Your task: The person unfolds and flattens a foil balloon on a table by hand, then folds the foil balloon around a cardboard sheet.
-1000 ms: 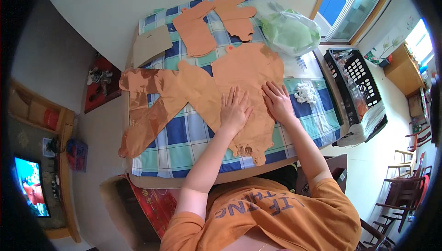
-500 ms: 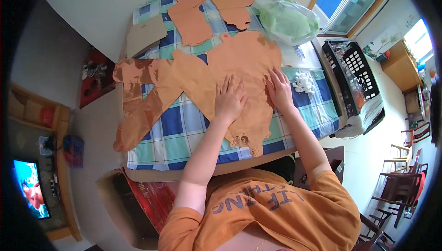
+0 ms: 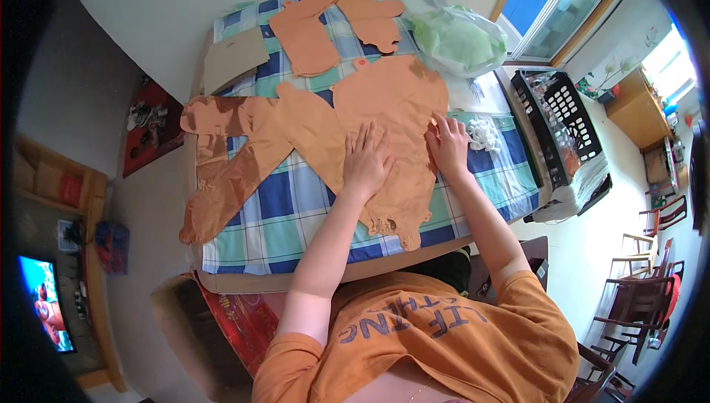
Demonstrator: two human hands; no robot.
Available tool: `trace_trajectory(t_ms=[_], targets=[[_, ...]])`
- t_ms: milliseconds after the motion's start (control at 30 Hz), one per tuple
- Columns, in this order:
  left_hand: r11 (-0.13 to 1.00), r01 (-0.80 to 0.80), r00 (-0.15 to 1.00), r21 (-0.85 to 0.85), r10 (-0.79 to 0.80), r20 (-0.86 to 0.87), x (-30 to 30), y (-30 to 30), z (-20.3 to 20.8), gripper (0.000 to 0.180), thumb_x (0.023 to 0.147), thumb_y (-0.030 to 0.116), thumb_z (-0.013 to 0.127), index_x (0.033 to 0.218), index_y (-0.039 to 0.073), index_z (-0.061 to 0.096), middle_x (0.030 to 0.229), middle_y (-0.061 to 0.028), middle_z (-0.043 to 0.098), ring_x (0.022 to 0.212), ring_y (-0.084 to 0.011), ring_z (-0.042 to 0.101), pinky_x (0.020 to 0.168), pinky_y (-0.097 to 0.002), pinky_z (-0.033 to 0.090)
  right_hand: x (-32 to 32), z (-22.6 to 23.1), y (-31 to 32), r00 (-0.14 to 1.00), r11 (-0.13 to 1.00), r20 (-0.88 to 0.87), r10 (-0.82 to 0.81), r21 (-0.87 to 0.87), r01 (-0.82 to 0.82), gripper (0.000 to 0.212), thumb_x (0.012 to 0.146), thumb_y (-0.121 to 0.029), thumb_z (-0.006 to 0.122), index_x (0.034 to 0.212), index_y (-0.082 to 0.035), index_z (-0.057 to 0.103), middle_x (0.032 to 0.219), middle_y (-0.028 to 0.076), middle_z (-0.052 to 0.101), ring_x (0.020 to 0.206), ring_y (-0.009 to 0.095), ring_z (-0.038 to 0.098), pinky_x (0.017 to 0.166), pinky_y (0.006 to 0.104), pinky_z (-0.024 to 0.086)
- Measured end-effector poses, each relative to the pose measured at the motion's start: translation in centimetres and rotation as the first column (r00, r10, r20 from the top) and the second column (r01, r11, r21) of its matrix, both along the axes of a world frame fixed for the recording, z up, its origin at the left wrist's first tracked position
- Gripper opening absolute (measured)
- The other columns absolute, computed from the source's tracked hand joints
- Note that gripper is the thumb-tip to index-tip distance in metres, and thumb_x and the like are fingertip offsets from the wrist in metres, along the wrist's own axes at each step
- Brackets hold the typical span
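Note:
A large, flat, orange foil balloon point(image 3: 388, 100) with rounded lobes lies on the checked cloth in front of me. My left hand point(image 3: 366, 160) rests palm down on its middle, fingers stretched out and slightly apart. At the balloon's right edge, my right hand point(image 3: 449, 146) has its fingers bent and closed on the foil, which looks creased and raised there. Joined or overlapping on the left is a shinier copper-coloured foil part point(image 3: 229, 174) with two long lobes. More flat orange foil pieces point(image 3: 307, 41) lie at the far side.
The blue, green and white checked cloth point(image 3: 285, 214) covers the table. A cardboard piece point(image 3: 235, 57) lies far left, a green-white plastic bag point(image 3: 458, 39) far right. A crumpled white bundle point(image 3: 483, 135) sits beside my right hand. Beyond the right edge stands a black basket point(image 3: 569, 111).
My right hand's fingers have bent and drawn in at the balloon's right edge. The left hand stays flat in nearly the same place. The view has shifted slightly.

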State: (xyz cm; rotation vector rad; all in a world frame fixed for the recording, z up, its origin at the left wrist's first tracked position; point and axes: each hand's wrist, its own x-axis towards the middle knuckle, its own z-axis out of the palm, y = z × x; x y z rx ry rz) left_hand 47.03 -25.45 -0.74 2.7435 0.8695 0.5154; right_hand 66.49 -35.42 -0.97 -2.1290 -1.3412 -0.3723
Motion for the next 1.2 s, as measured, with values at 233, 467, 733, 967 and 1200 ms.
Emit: trace_trajectory(t_ms=[233, 467, 733, 967, 1200], targets=[[1.000, 0.004, 1.000, 0.000, -0.004, -0.005, 0.0, 0.1, -0.3, 0.057, 0.091, 0.042, 0.054, 0.140, 0.013, 0.046, 0.153, -0.0158, 0.030, 0.143, -0.0318, 0.025, 0.114, -0.0552, 0.018, 0.3, -0.2, 0.8, 1.000, 1.000, -0.016, -0.017, -0.017, 0.017, 0.035, 0.084, -0.019, 0.063, 0.119, -0.015, 0.059, 0.100, 0.010, 0.061, 0.094, 0.031, 0.058, 0.081, 0.0419, 0.046], [1.000, -0.012, 0.999, -0.010, 0.011, -0.047, -0.2, -0.2, -0.2, 0.057, 0.095, 0.045, 0.047, 0.143, 0.015, 0.043, 0.154, -0.0158, 0.029, 0.144, -0.0323, 0.023, 0.116, -0.0543, 0.014, -0.1, 3.1, 1.9, -0.134, 0.911, -0.923, 0.361, 0.380, -0.160, 0.033, 0.092, -0.012, 0.060, 0.124, -0.006, 0.059, 0.108, 0.008, 0.062, 0.098, 0.016, 0.061, 0.076, 0.0317, 0.051], [0.999, -0.003, 1.000, -0.038, 0.002, -0.015, -0.1, -0.2, -0.2, 0.056, 0.095, 0.046, 0.046, 0.142, 0.015, 0.044, 0.154, -0.0155, 0.028, 0.144, -0.0321, 0.021, 0.115, -0.0546, 0.015, -1.2, -0.7, -0.4, 0.956, 0.951, 0.021, 0.292, -0.115, -0.287, 0.040, 0.082, -0.010, 0.058, 0.119, 0.004, 0.059, 0.129, 0.021, 0.054, 0.124, 0.036, 0.047, 0.112, 0.0508, 0.027], [0.999, -0.030, 0.999, 0.022, 0.029, 0.044, 0.2, 0.0, -1.0, 0.057, 0.093, 0.045, 0.050, 0.141, 0.015, 0.045, 0.152, -0.0153, 0.032, 0.143, -0.0315, 0.025, 0.114, -0.0557, 0.018, -3.4, 1.7, -0.5, 0.908, 0.891, -0.041, 0.416, -0.183, -0.416, 0.044, 0.093, -0.018, 0.053, 0.135, -0.005, 0.051, 0.144, 0.013, 0.045, 0.136, 0.031, 0.039, 0.113, 0.0515, 0.024], [1.000, -0.023, 0.999, -0.007, 0.023, 0.026, 0.2, -0.1, -0.6, 0.061, 0.092, 0.045, 0.051, 0.142, 0.011, 0.043, 0.151, -0.0149, 0.034, 0.142, -0.0311, 0.026, 0.113, -0.0560, 0.019, -3.2, 2.2, -1.0, 0.891, 0.873, -0.130, 0.434, -0.184, -0.452, 0.044, 0.093, -0.019, 0.054, 0.136, -0.009, 0.051, 0.142, 0.011, 0.049, 0.136, 0.030, 0.039, 0.113, 0.0514, 0.026]])
